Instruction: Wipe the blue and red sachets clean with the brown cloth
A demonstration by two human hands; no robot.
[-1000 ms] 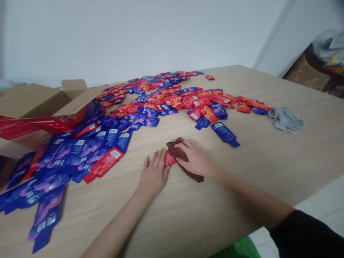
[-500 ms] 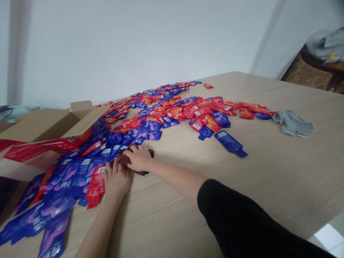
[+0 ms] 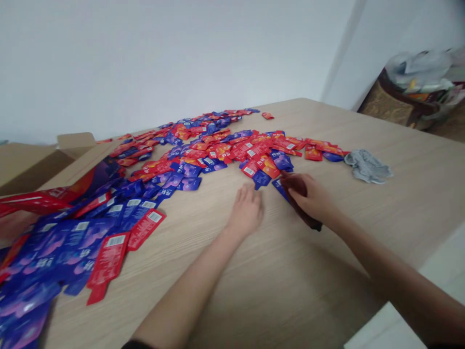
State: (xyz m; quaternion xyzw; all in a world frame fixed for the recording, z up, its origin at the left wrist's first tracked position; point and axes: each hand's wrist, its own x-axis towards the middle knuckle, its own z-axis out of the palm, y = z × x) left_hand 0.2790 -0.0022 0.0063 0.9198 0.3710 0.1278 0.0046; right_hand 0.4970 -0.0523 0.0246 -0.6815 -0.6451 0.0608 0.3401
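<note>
My right hand (image 3: 310, 196) grips a long, dark maroon object (image 3: 301, 209) whose kind I cannot make out. It is tilted above a blue sachet (image 3: 279, 188), hiding most of it. Left of this, my left hand (image 3: 246, 208) rests low over the table, fingers stretched forward and nothing seen in it. Its fingertips are near the bottom tip of another blue sachet (image 3: 261, 179). Red sachets (image 3: 269, 166) with white barcode labels lie just beyond both hands.
A band of red and blue sachets (image 3: 218, 151) runs across the wooden table (image 3: 203, 228). An open cardboard box (image 3: 78, 165) stands at left, beside more sachets (image 3: 109, 254). A grey cloth (image 3: 368, 166) lies at right. Behind the table is a white wall (image 3: 181, 58).
Both hands have moved right, away from the sachets near the box. The maroon object travelled with my right hand and is now lifted on edge. A red sachet is uncovered where they were.
</note>
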